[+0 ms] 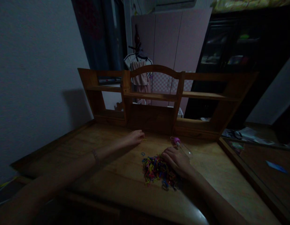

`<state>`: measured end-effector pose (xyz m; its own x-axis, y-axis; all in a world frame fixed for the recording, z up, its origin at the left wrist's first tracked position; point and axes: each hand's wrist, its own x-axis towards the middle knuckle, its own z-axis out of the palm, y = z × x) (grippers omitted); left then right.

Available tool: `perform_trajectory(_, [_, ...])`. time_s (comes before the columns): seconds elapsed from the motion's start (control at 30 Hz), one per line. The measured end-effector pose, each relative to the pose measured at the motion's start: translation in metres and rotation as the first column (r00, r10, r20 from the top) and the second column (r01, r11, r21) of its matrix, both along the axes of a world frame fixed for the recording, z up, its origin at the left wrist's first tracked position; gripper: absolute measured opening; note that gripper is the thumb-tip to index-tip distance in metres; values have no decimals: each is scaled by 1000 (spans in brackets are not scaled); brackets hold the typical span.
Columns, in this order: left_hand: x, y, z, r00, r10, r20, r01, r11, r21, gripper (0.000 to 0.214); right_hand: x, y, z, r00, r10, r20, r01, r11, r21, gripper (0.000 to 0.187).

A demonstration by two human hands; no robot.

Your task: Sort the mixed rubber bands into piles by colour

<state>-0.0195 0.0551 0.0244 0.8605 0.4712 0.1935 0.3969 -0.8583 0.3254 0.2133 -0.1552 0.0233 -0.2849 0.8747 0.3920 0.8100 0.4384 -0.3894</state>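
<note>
On the near middle of the wooden table (107, 168) lies a loose pile of small coloured loops (154, 168), yellow, pink, red, blue and dark ones tangled together. The right hand (176, 158) rests over the pile's far right edge, its fingers bent and close together; whether they pinch a loop cannot be told. Just beyond the pile's far left edge lies a single greyish loop (142, 153). Farther off to the left, the left hand (135, 137) is low over the table with fingers curled, a small yellow piece (145, 139) at its fingertips; whether it is gripped is unclear. Just beyond the right hand, a clear bottle (186, 149) with a pink cap (176, 140) lies on its side. Along the table's far edge stands a wooden shelf unit (151, 96), and behind it are hanging clothes (140, 73), a pale pink wardrobe (167, 40) and, to the right, a dark cabinet (273, 40).
</note>
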Motion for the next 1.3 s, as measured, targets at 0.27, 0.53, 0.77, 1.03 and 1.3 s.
perform_trajectory(0.27, [-10, -38, -9, 965, -212, -154, 180, 963, -201, 19, 0, 0, 1, 1000, 13, 15, -13, 1000, -12, 36])
perform_trajectory(0.53, [-46, -38, 16, 914, -274, -300, 158, 920, -359, 19, 1, 1, -4, 999, 37, -29, -37, 999, -21, 35])
perform_trajectory(0.77, [-83, 31, 11, 982, 72, -177, -87, 993, -82, 36, 1, 0, -3, 999, 25, -34, -25, 1000, -12, 39])
perform_trajectory(1.03, [-112, 73, -21, 960, 113, -256, -152, 979, -138, 24, 1, -1, -1, 999, 21, -25, -21, 1000, -16, 42])
perform_trajectory(1.3, [-118, 80, -13, 951, 168, -261, -212, 966, -150, 18, 1, -2, 0, 999, 30, -39, -31, 999, -26, 41])
